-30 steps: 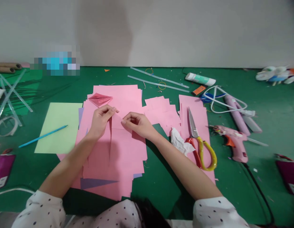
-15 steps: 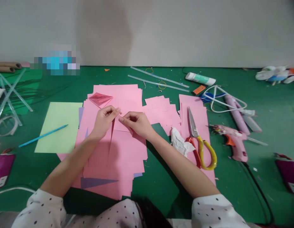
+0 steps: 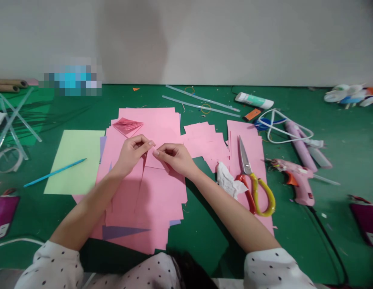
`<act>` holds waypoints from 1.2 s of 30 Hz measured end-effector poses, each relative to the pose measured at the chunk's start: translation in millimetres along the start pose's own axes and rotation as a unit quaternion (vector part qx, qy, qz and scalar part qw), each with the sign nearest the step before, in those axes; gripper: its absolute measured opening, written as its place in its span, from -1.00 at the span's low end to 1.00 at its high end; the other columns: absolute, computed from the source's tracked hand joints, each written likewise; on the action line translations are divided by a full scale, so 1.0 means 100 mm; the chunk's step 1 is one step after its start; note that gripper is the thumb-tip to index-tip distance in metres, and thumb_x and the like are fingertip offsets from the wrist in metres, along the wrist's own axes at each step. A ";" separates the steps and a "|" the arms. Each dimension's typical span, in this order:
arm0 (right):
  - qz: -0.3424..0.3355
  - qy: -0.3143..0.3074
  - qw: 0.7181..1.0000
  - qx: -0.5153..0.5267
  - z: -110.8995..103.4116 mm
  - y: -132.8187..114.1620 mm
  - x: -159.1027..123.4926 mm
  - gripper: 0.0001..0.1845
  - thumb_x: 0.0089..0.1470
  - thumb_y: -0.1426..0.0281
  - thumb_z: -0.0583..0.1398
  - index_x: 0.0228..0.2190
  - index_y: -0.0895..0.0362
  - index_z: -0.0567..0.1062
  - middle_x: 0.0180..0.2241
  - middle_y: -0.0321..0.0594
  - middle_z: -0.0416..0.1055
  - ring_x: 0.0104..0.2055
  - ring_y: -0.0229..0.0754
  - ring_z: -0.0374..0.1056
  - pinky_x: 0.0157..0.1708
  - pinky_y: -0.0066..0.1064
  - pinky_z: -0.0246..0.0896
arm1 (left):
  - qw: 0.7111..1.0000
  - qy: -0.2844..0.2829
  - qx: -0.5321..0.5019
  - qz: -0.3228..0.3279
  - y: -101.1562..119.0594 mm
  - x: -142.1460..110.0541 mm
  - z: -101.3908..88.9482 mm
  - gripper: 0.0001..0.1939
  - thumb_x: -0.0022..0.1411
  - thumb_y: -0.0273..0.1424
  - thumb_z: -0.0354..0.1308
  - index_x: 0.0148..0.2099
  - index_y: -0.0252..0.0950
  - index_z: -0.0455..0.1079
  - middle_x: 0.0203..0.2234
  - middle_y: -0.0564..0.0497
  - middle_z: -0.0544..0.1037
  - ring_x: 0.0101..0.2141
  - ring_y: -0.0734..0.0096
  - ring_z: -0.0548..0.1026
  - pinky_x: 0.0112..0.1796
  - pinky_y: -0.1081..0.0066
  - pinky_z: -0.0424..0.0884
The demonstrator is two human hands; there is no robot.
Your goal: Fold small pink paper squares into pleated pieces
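Both hands are close together over a stack of pink paper sheets (image 3: 162,192). My left hand (image 3: 134,151) pinches a small piece of pink paper (image 3: 156,161) near its upper left corner. From the other side my right hand (image 3: 174,157) grips the same piece, thumb and forefinger closed on its edge; the fingers hide part of it. Just above my left hand lies a stack of pleated pink paper pieces (image 3: 128,125). Small pink paper squares (image 3: 206,140) are spread to the right of my right hand.
Red-and-yellow scissors (image 3: 249,176) lie on pink paper at the right, beside a crumpled tissue (image 3: 230,180). Farther right is a pink glue gun (image 3: 297,178) with a black cord. A blue pencil (image 3: 55,172) rests on light green paper (image 3: 78,156). Glue sticks (image 3: 201,105) lie behind.
Both hands have shifted very slightly to the right, still pinching the small pink paper. Nothing else has visibly moved.
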State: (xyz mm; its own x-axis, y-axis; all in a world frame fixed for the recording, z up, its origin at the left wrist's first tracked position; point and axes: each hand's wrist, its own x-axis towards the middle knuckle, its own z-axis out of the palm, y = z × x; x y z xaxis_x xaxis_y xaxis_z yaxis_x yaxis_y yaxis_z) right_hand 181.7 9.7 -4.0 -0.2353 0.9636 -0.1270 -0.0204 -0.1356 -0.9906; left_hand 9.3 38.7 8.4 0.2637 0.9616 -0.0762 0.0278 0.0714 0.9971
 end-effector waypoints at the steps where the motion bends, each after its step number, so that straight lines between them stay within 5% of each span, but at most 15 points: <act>1: -0.004 -0.001 1.000 -0.002 0.00 0.00 0.00 -0.53 -0.04 -0.02 0.33 -0.52 0.16 0.50 -0.59 -0.34 0.29 -0.54 -0.34 0.13 -0.50 -0.41 0.06 | 1.000 0.004 -0.007 0.000 0.00 0.00 0.01 -0.71 0.12 -0.24 0.37 -0.48 -0.31 0.43 -0.59 0.11 0.35 -0.57 0.59 0.28 -0.54 0.52 0.21; 11: 0.019 -0.022 1.000 0.011 -0.07 -0.05 0.02 -0.51 -0.09 -0.04 0.35 -0.55 0.15 0.47 -0.59 -0.35 0.28 -0.54 -0.34 0.11 -0.51 -0.42 0.05 | 0.986 0.112 -0.126 -0.002 -0.08 0.07 -0.02 -0.78 0.15 -0.30 0.32 -0.41 -0.28 0.38 -0.59 0.13 0.36 -0.59 0.60 0.32 -0.57 0.55 0.24; 18: 0.026 -0.019 0.999 0.012 -0.09 -0.06 0.02 -0.50 -0.10 -0.05 0.35 -0.55 0.15 0.46 -0.59 -0.36 0.25 -0.54 -0.35 0.08 -0.53 -0.42 0.01 | 0.998 0.028 -0.055 -0.006 -0.08 0.03 -0.02 -0.81 0.17 -0.28 0.31 -0.33 -0.30 0.48 -0.57 0.08 0.44 -0.57 0.58 0.37 -0.55 0.55 0.31; 36: 0.013 -0.016 1.000 -0.009 -0.07 -0.03 0.02 -0.52 -0.06 -0.04 0.32 -0.53 0.14 0.46 -0.55 -0.33 0.33 -0.49 -0.32 0.15 -0.46 -0.42 0.11 | 0.999 0.025 -0.026 -0.018 -0.07 0.05 -0.04 -0.77 0.11 -0.27 0.35 -0.36 -0.30 0.42 -0.59 0.11 0.42 -0.58 0.59 0.39 -0.53 0.54 0.35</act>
State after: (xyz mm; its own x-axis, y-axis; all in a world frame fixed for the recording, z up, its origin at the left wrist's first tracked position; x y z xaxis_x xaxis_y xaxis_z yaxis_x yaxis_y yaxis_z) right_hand 188.2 14.1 -1.8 -0.2659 0.9521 -0.1511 0.0031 -0.1558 -0.9878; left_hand 6.6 44.0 1.0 0.2154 0.9700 -0.1130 -0.0144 0.1188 0.9928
